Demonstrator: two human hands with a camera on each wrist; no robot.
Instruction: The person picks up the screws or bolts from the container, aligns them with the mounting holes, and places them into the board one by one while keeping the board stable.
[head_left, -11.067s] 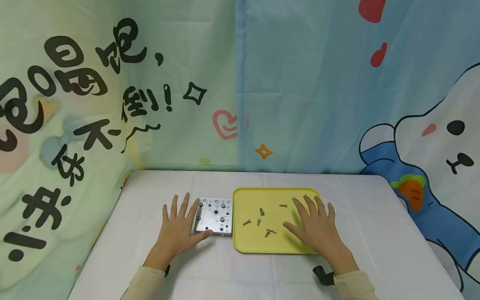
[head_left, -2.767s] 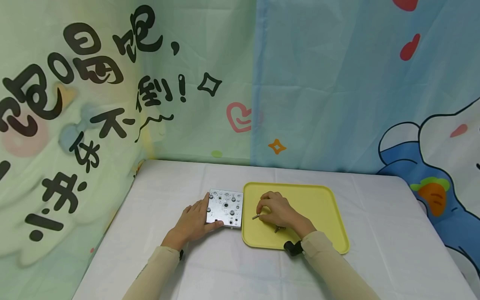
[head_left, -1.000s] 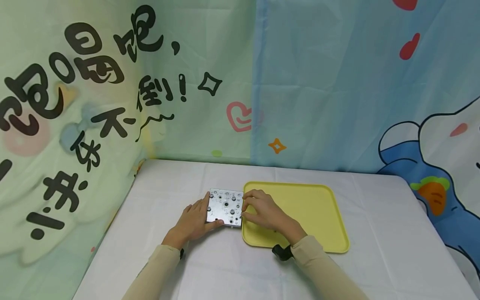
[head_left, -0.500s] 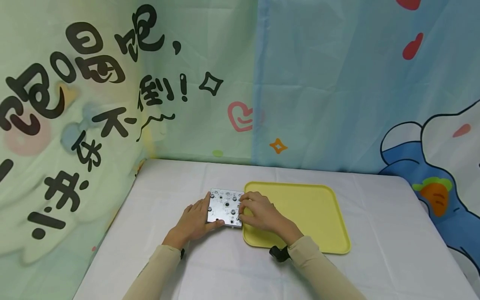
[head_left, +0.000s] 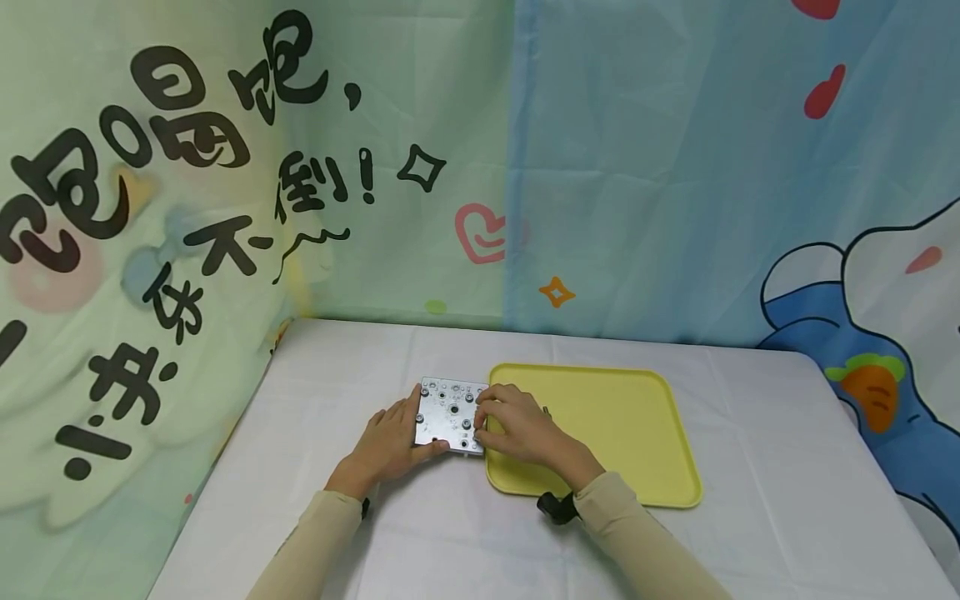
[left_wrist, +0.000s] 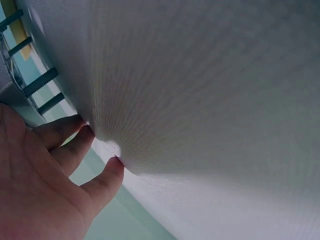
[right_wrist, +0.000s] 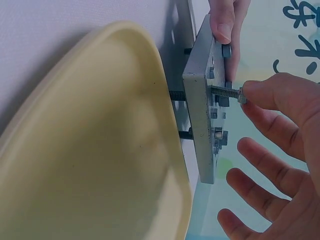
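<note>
- Nearest: right hand reaches in from the right, a black device at its wrist. Fingers: thumb and forefinger clamped on the head of a bolt; the other three spread apart, holding nothing.
- Key relation: in the right wrist view I read the bolt as straight below the fingers, long axis near upright with a slight lean, head up, threaded end down at the plate's upper face. I cannot tell whether the tip has entered a hole; I judge everything turns on lining that axis up with one.
- Plate: silver, lying flat, just left of the right fingers, which work by its right edge. Right hand is nearer the bolt; left hand is nearer the opposite side.
- Left hand: fingers apart, forefinger along the plate's left edge, thumb at the near edge. I judge it is steadying.
- Under the plate, threaded shanks stick out; on top, a seated bolt shows among others.
- Tray: yellow, just right of the plate; contact unclear to me. One loose bolt peeks past the right hand; anything behind the hand is hidden.
- Farthest: white-covered counter running back to a printed curtain.
</note>
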